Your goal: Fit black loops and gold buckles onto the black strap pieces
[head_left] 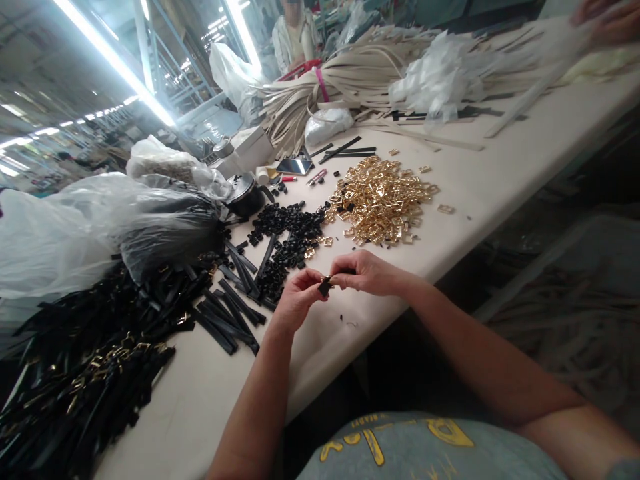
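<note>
My left hand (296, 299) and my right hand (367, 272) meet just above the white table (480, 180), fingers pinched together. Between them is a small black strap piece with a gold buckle (325, 285). Behind the hands lies a heap of gold buckles (383, 199). To its left is a pile of small black loops (287, 237). Loose black straps (233, 303) lie left of my left hand.
A heap of black straps with gold buckles (85, 380) fills the near left. Plastic bags (90, 227) sit behind it. Cream straps (345, 80) and white bags (440, 73) lie at the far end. Another person's hand (607, 20) shows top right; a person (295, 33) sits far back.
</note>
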A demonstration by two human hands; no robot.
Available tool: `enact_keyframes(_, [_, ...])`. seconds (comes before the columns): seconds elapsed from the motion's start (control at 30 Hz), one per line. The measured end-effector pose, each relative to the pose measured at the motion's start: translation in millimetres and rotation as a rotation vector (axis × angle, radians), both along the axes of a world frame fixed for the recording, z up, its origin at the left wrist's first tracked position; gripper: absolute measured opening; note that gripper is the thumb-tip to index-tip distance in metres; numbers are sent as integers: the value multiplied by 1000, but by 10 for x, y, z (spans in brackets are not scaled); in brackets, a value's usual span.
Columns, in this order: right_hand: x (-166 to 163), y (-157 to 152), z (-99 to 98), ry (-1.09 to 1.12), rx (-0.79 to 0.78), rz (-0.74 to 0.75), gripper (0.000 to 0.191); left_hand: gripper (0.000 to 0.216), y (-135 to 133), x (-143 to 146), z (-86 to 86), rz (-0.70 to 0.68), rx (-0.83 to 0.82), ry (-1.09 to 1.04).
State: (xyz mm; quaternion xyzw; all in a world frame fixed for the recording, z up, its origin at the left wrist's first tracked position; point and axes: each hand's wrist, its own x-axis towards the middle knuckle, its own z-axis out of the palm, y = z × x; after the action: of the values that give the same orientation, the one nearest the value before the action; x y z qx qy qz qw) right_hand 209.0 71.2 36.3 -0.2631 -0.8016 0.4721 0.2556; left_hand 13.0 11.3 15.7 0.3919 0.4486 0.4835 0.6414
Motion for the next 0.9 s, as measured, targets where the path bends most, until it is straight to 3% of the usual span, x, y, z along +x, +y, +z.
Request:
enact_keyframes(0.1, [-37, 35, -19, -21, 126, -65, 27, 25, 7, -11, 7, 29, -3, 21])
enact_keyframes(0.23, [-149, 72, -65, -124, 468, -291, 23, 25, 18, -9, 12, 74, -14, 123])
enact_keyframes(0.3, [-207, 84, -83, -169, 588, -319, 24, 22, 18, -1, 12, 63, -29, 173])
enact_keyframes(0.47, [-247, 25, -117, -47, 694, -467, 22, 19, 29, 28, -1, 129, -81, 96])
enact_keyframes(0.57, [-200, -77, -170, 53, 608, -579, 17, 23, 47, 42, -17, 226, -88, -27])
enact_keyframes(0.73, [-196, -206, -279, 93, 296, -412, 14, 24, 52, 101, -29, 278, -52, -96])
enact_keyframes(0.9, [-334, -220, -336, 378, -77, -428, 27, 25, 34, 179, -59, 276, -22, -77])
